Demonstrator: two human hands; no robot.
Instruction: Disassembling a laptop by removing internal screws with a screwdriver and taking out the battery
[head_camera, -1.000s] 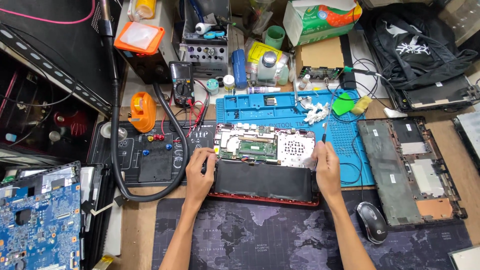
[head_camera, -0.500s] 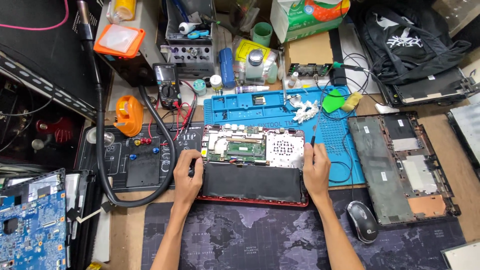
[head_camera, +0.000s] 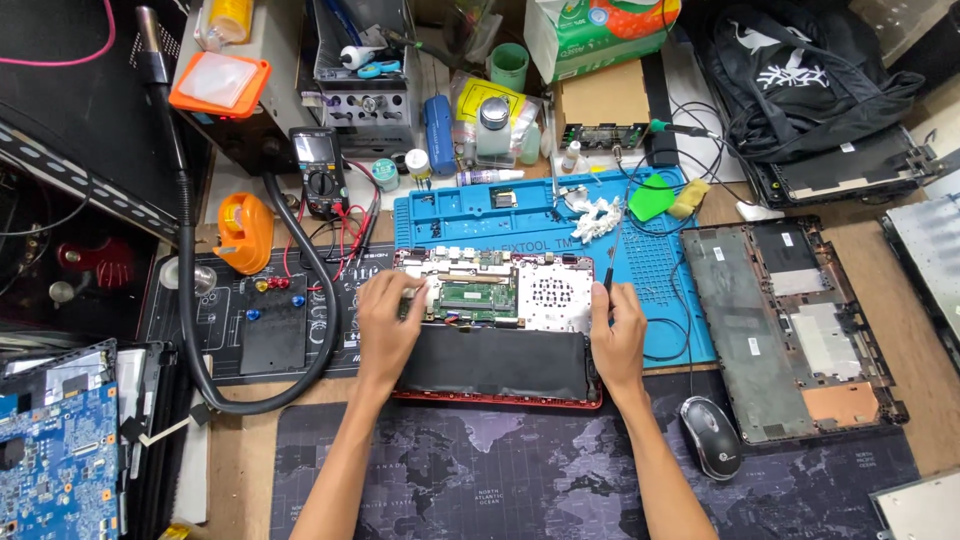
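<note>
Opened laptop (head_camera: 495, 330) sits mid-desk, half on the blue mat (head_camera: 560, 215) and half on the dark map-print mat (head_camera: 500, 470), bottom cover off — green board and silver perforated plate exposed at the far side, black battery (head_camera: 495, 362) along the near edge. My left hand (head_camera: 385, 330) lies flat on the laptop's left side, fingers (head_camera: 405, 292) spread and reaching onto the board corner, gripping nothing. My right hand (head_camera: 618, 335) rests on the laptop's right edge, fingers closed round a thin black screwdriver (head_camera: 606, 280) that stands roughly upright, tip end pointing away from me over the blue mat. Removed bottom cover (head_camera: 790, 330) lies on the desk just right of the blue mat, inner side up. Mouse (head_camera: 712, 450) near my right forearm, on the map mat's corner. Multimeter (head_camera: 322, 172) and orange tape dispenser (head_camera: 243, 232) off to the left — black hose (head_camera: 300, 260) loops round between them and the laptop. Blue circuit board (head_camera: 55, 460) at far left.
</note>
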